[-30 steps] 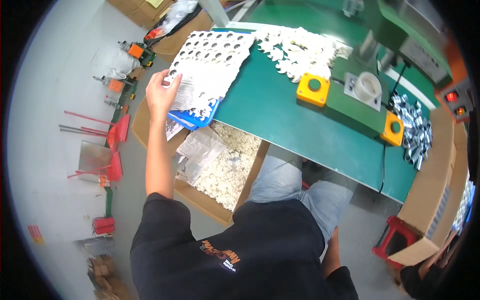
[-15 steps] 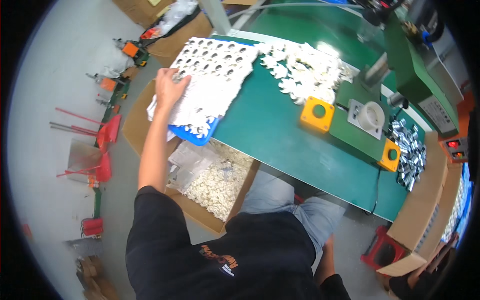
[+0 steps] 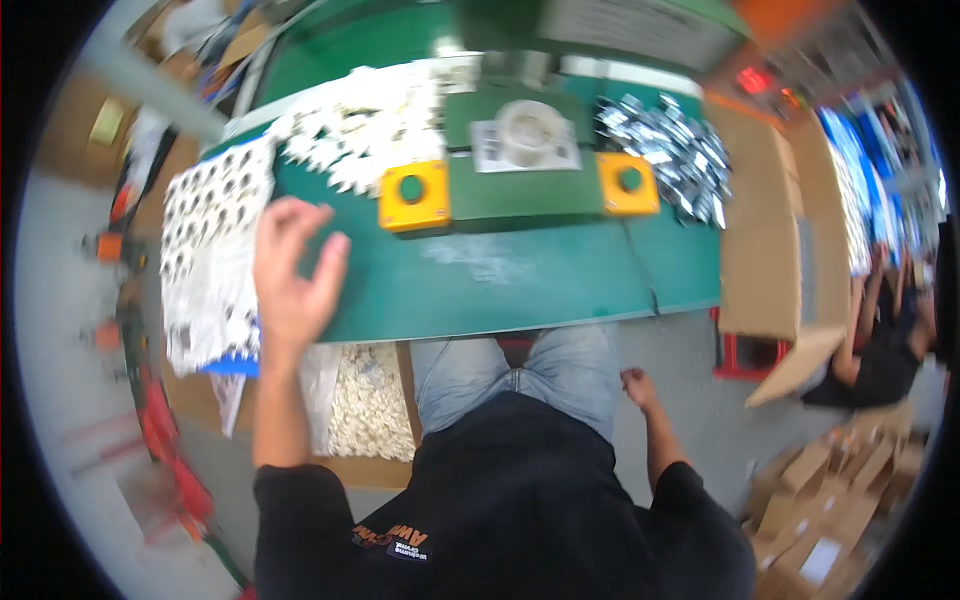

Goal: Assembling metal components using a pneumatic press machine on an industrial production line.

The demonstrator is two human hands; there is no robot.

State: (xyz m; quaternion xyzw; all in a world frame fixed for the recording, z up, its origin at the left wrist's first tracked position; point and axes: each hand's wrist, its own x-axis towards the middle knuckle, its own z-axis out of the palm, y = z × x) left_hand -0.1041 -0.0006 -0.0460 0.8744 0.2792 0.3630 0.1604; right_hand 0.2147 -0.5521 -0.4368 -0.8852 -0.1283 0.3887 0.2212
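Note:
My left hand point(image 3: 295, 275) is raised over the left part of the green table point(image 3: 540, 265), fingers spread and nothing in them. Beside it lies a white sheet point(image 3: 215, 285) with rows of white parts with dark round centres point(image 3: 212, 200). A blue tray point(image 3: 232, 367) shows under the sheet's near edge. My right hand point(image 3: 637, 387) hangs low beside my right thigh, loosely open with no object visible in it. Ahead stands a green machine point(image 3: 525, 195) with a white ring-shaped holder point(image 3: 530, 133) and two yellow button boxes, left point(image 3: 413, 195) and right point(image 3: 628, 183).
White curved parts point(image 3: 360, 115) are heaped left of the machine, shiny metal pieces point(image 3: 665, 150) right of it. Below the table, a carton point(image 3: 405, 400) holds many small cream parts point(image 3: 370, 410). An open cardboard box point(image 3: 765, 230) stands at the right, near another person point(image 3: 870, 350).
My left hand has come off the sheet of parts and moved right, its fingers spreading. The view has turned right, bringing the machine to the middle. My right hand now shows beside my thigh.

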